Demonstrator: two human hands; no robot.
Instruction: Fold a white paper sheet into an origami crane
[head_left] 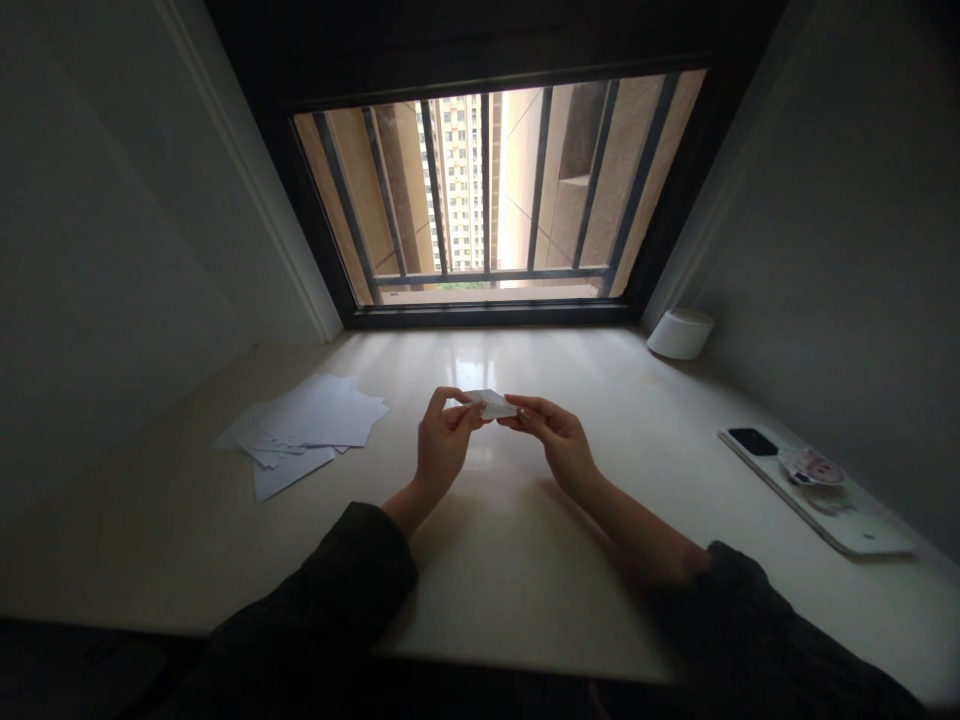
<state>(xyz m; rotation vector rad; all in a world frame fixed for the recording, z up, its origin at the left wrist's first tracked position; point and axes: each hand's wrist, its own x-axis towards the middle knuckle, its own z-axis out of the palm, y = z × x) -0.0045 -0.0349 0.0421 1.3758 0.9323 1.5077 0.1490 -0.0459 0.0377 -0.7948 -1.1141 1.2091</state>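
A small folded piece of white paper (489, 402) is held up over the pale sill, between my two hands. My left hand (445, 432) pinches its left side with thumb and fingers. On the other side, my right hand (553, 432) grips the right end between thumb and fingertips. Parts of the paper's edges are hidden behind the fingers, so its full shape cannot be made out. Both forearms come in from the front edge in dark sleeves.
Loose white paper sheets (322, 415) lie in a pile at the left. To the right rests a phone (825, 505) with a round grip on its back. A white cup-like object (681, 335) stands by the right wall, near the barred window (487, 190).
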